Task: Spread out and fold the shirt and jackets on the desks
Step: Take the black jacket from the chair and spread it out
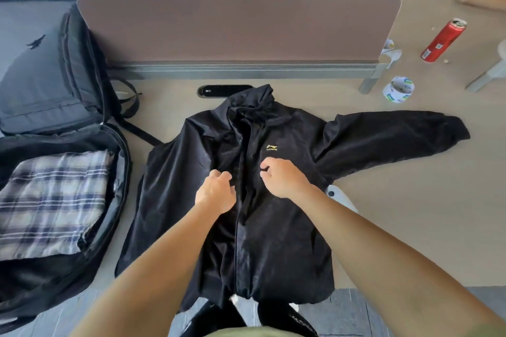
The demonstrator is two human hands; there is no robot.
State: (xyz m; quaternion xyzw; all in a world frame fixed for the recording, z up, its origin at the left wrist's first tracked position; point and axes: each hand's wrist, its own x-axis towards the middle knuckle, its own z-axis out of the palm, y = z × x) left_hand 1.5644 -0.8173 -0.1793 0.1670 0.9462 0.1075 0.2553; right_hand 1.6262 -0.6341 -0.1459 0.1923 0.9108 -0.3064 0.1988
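Jacket: the black zip-front sports jacket (273,241) lies face up under both hands, collar beyond the fingertips, hem back toward the person's body
Hands: right hand (283,178) pinches a bit of chest cloth below the yellow logo; left hand (216,190) has its fingers curled at the front edge, and whether it holds cloth I cannot tell
Risk, hem: it hangs over the near worktop edge behind the wrists; a pull toward the body could probably drag the slick cloth off
Risk, lump: a small white object (342,197) pokes out from under the jacket just beside the right forearm; folded over, it would likely leave a bump
Risk, sleeve: the long sleeve (397,131) stretches out right of the right hand, near a white tape roll (398,89); swept in carelessly, it might catch it
Shirt: the folded plaid shirt (54,200) sits in an open black backpack (120,172), left of the left hand
Surface: a smooth pale-wood worktop (410,213), offering little grip
Room: a brown partition screen (232,27) beyond the hands; a red drink can (443,39) far right
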